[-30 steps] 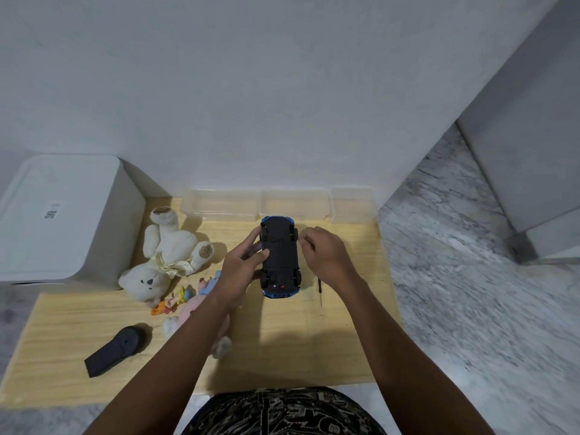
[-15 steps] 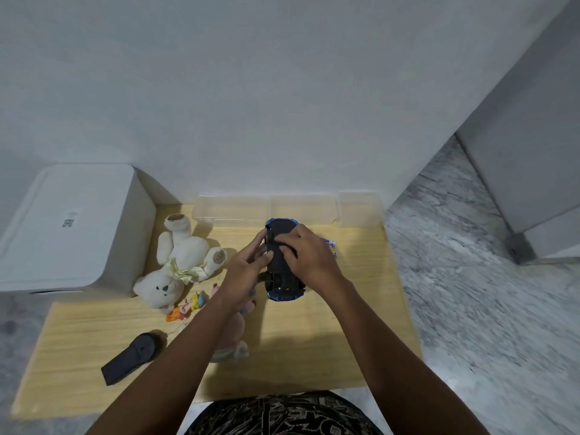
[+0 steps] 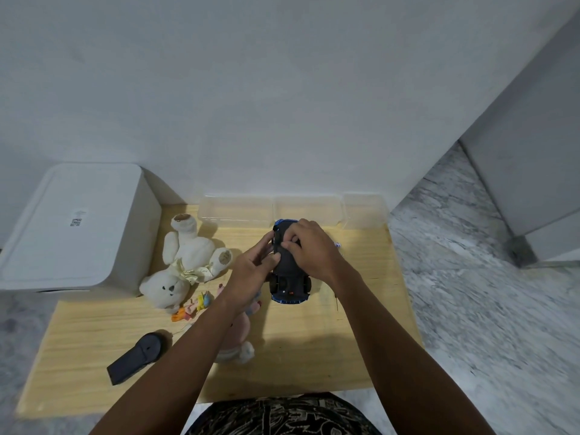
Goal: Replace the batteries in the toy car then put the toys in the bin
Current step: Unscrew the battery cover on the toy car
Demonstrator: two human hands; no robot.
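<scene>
Blue car (image 3: 290,279), belly-up on desk (image 3: 314,350), long axis running away from the person; left hand (image 3: 251,273) gripping its left flank, right hand (image 3: 309,246) pinching at underside.

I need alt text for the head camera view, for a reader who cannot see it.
Both hands work on an upturned blue toy car on a wooden table: left hand grips its side, right hand covers its underside. A white teddy bear lies left.
</scene>
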